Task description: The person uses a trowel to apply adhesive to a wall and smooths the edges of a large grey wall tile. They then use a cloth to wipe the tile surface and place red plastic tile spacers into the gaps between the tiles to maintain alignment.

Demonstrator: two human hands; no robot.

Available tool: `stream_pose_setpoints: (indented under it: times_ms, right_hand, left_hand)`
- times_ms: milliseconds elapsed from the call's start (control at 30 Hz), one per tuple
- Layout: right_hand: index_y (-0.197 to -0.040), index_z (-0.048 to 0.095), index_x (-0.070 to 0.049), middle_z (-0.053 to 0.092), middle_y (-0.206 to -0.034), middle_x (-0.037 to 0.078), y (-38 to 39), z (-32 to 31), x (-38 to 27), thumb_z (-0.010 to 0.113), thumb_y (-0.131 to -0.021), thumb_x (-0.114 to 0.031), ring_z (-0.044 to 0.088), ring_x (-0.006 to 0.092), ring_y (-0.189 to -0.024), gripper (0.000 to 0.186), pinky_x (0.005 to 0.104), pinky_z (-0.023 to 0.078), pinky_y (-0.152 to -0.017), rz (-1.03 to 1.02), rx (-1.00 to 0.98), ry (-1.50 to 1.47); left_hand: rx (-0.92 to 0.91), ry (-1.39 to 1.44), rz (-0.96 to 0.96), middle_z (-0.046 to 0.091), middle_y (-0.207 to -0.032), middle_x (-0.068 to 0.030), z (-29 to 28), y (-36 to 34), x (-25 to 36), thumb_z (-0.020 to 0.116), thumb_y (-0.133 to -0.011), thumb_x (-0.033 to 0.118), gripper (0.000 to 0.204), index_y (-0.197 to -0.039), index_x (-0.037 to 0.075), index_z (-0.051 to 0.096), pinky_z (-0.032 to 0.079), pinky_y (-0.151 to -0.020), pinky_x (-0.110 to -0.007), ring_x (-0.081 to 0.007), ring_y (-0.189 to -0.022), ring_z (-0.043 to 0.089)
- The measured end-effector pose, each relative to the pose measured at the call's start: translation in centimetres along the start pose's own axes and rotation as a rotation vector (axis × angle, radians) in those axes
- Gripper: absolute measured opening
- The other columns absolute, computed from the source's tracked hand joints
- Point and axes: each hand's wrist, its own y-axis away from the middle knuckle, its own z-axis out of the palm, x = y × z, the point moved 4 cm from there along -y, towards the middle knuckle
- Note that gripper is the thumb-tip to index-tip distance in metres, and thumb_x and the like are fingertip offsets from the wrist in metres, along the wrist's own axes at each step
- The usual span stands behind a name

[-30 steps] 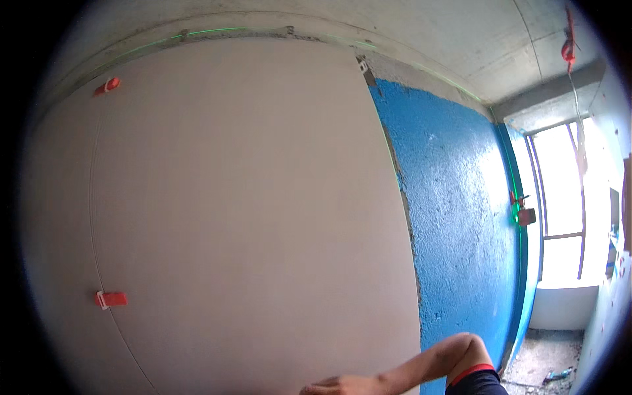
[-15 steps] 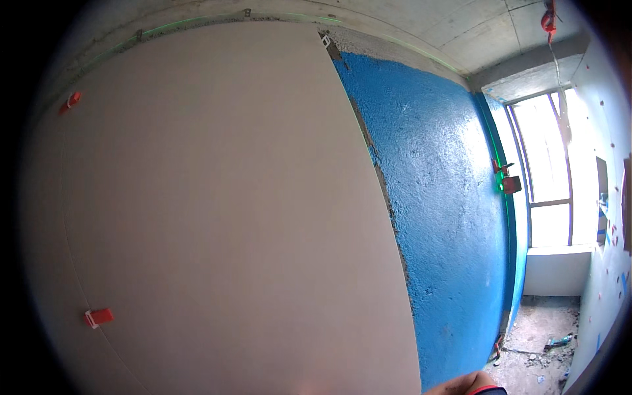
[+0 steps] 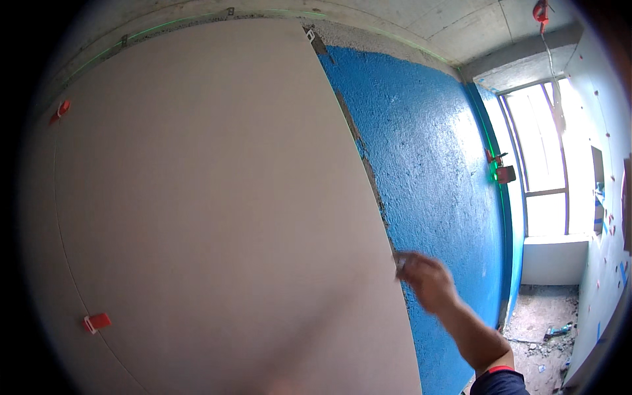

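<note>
My right hand (image 3: 426,280) is raised at the right edge of a large beige wall tile (image 3: 230,197). Its fingers are closed on a small pale piece (image 3: 401,263), blurred and mostly hidden, which looks like a tile levelling clip. A similar white clip (image 3: 310,35) sticks out at the tile's upper right corner. Along that edge runs a strip of grey mortar (image 3: 370,174), with the blue-coated wall (image 3: 421,178) beyond. Two red wedges in white clips, an upper one (image 3: 60,112) and a lower one (image 3: 97,322), sit on the joint at left. My left hand is out of view.
A red laser level (image 3: 505,174) casting green lines is mounted by the far corner. Behind it is a bright window (image 3: 536,151). Rubble (image 3: 553,339) lies on the concrete floor. A red hook-like fitting (image 3: 541,12) with a cable hangs from the ceiling.
My right arm has risen from the lower edge, and its hand is now at the tile's right edge with a small pale piece. The view has shifted slightly.
</note>
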Motion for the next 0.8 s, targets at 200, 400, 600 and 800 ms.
stream_pose_setpoints:
  times_ms: [200, 400, 600, 800]
  right_hand:
    - [-0.132, 0.057, -0.007, 0.061, -0.122, 0.012, -11.4, 0.4, -10.2, 0.050, -0.102, -0.033, 0.064, 0.0208, -0.099, 0.041, 0.0375, 0.053, -0.088, -0.402, 0.172, 0.641]
    - [-0.105, 0.074, -0.008, 0.070, -0.102, 0.015, -19.2, 5.1, -16.0, 0.059, -0.092, -0.030, 0.068, 0.0260, -0.082, 0.030, 0.0373, 0.053, -0.080, -0.779, 0.407, 1.114]
    - [-0.100, 0.075, -0.008, 0.072, -0.091, 0.014, -21.3, 8.7, -15.7, 0.062, -0.086, -0.026, 0.068, 0.0276, -0.086, 0.026, 0.0394, 0.053, -0.079, -0.657, 0.322, 1.010]
    - [-0.100, 0.074, -0.008, 0.071, -0.090, 0.012, -20.7, 10.7, -15.5, 0.061, -0.088, -0.028, 0.067, 0.0262, -0.082, 0.027, 0.0405, 0.052, -0.077, -0.633, 0.311, 1.142]
  left_hand:
    - [-0.442, 0.407, -0.018, 0.058, -0.118, -0.0137, -3.9, -1.3, -3.0, 0.049, -0.101, 0.027, 0.030, -0.121, 0.005, 0.053, 0.051, -0.066, -0.033, -0.0210, -0.077, 0.060]
    - [-0.892, 0.579, -0.082, 0.062, -0.112, -0.0149, -4.4, -2.8, -4.6, 0.051, -0.101, 0.026, 0.026, -0.115, 0.005, 0.057, 0.051, -0.059, -0.037, -0.0254, -0.068, 0.057]
    - [-0.316, 0.220, -0.206, 0.063, -0.099, -0.0163, -2.7, 1.2, -1.7, 0.054, -0.099, 0.029, 0.025, -0.101, 0.004, 0.057, 0.047, -0.049, -0.039, -0.0259, -0.056, 0.051]
    - [-0.415, 0.384, -0.268, 0.063, -0.096, -0.0176, -5.1, 1.2, -2.9, 0.049, -0.100, 0.033, 0.028, -0.098, 0.006, 0.056, 0.047, -0.048, -0.039, -0.0268, -0.055, 0.051]
